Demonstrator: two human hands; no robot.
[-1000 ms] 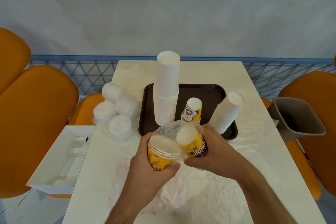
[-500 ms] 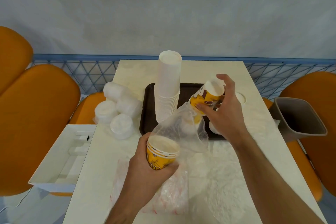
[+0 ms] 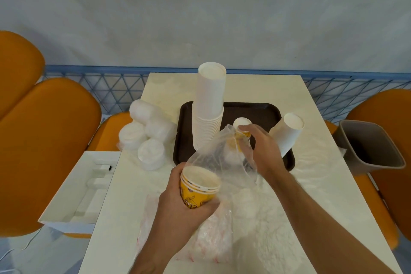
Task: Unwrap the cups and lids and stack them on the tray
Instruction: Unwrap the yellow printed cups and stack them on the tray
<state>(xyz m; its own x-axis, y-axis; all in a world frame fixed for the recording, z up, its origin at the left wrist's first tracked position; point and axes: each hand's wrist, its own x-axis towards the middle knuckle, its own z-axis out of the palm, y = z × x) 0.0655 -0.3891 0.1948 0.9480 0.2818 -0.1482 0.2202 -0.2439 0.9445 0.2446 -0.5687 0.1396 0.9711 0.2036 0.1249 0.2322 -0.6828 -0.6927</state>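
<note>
While the left hand (image 3: 178, 202) grips nested yellow cups (image 3: 196, 189) at lower centre, the right hand (image 3: 260, 149) curls around a yellow cup (image 3: 242, 128) over the tray (image 3: 262, 109); a clear wrapper (image 3: 222, 162) hangs between both.

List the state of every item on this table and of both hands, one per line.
Tall white paper cup stack: upright on brown tray.
Shorter white cup stack: leaning.
Yellow printed cups: gripped by left hand.
Clear plastic bag: open, crumpled.
Right hand: on small yellow cup stack.
Wrapped white lids: still bagged.
</note>
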